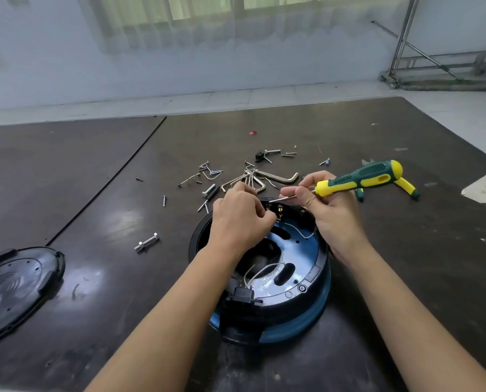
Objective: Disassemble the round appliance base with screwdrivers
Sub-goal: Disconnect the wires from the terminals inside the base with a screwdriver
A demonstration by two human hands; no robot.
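Care at the terminal fitting [279,210] looked like the heart of this step. The round base [298,278] sat open side up on the bench [94,193], just in front of the person, with its removed cover [15,284] well apart to the left. The right hand [329,213] pinched the screwdriver [360,178] low on its metal shaft between thumb and fingers [315,179]. The handle angled up to the right, and the tip pointed into the fitting at the far rim. The left hand [236,219] had its fingers curled tight at the same fitting, apparently pinching it steady, though exactly what they gripped was hidden.

To do this well, the tip probably needed to seat squarely in the screw head before any turning, and a grip on the handle would give more torque than one on the shaft. The left fingers lay close to the tip, so a slip could jab them. The thin white wire [301,233] beside the fitting looked easy to snag. Any freed screw was best set among the loose screws and hex keys [236,179] beyond the base.
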